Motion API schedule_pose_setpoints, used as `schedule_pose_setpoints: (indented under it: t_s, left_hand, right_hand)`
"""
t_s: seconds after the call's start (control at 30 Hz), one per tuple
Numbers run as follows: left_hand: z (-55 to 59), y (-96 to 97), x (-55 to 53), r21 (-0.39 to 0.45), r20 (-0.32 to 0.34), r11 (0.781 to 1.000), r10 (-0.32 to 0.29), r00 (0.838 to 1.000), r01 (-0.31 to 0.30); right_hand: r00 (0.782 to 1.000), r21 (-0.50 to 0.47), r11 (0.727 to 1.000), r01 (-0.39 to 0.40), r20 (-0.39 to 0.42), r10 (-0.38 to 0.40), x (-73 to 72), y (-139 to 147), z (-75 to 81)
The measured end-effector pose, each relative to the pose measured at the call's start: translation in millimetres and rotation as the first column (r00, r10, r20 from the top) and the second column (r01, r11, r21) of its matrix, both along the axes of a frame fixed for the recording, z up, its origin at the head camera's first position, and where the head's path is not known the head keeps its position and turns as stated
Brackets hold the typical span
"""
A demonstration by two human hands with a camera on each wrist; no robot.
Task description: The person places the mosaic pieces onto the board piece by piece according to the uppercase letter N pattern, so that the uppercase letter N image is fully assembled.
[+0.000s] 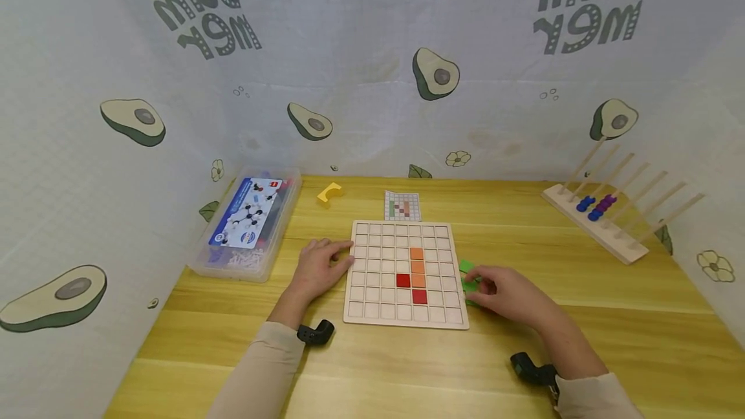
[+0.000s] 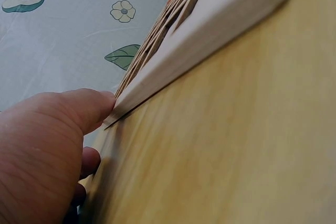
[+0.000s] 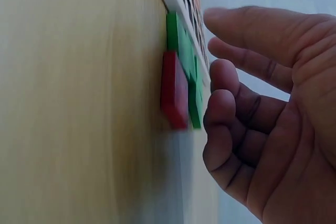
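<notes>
A wooden grid board lies flat at the middle of the table. Three orange tiles form a column in its cells, with one red tile to their left and another red tile below. My left hand touches the board's left edge with thumb and index finger extended. Beyond the right edge, my right hand hovers with loosely bent fingers over green tiles, partly hiding them. In the right wrist view, nothing sits between thumb and fingers, and a loose red tile lies against the green ones.
Behind the board lies a small printed card with a coloured grid pattern. A clear plastic box stands back left, near a yellow arch piece. At the right is a wooden peg stand with blue and purple beads.
</notes>
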State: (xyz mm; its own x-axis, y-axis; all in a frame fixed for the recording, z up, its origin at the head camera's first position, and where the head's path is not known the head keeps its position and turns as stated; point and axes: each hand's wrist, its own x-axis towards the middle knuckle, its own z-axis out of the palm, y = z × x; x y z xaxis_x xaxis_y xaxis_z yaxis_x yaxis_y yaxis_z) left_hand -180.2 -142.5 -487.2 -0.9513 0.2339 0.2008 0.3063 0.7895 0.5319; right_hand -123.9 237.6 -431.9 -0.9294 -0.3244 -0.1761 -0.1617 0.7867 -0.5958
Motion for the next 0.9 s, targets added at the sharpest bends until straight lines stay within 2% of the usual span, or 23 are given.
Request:
schedule_pose_setpoints:
  t_s: [0.37, 0.6, 0.9]
  left_hand:
    - [1.0, 0.1, 1.3, -0.002, -0.005, 1.000, -0.003, 1.000, 0.003]
    - [2.5, 1.0, 2.2, -0.004, -0.003, 1.000, -0.002, 1.000, 0.002]
    - [-1.5, 0.4, 0.4, -0.009, -0.014, 1.000, 0.002, 1.000, -0.002]
  right_hand:
    - [0.995, 0.014, 0.999, 0.038, 0.092, -0.039, 14.7, 25, -1.1]
    - [0.994, 0.001, 0.999, 0.041, 0.098, -0.041, 20.3, 32, -1.9]
    - [0.996, 0.000, 0.999, 0.039, 0.076, -0.039, 23.1, 35, -4.3]
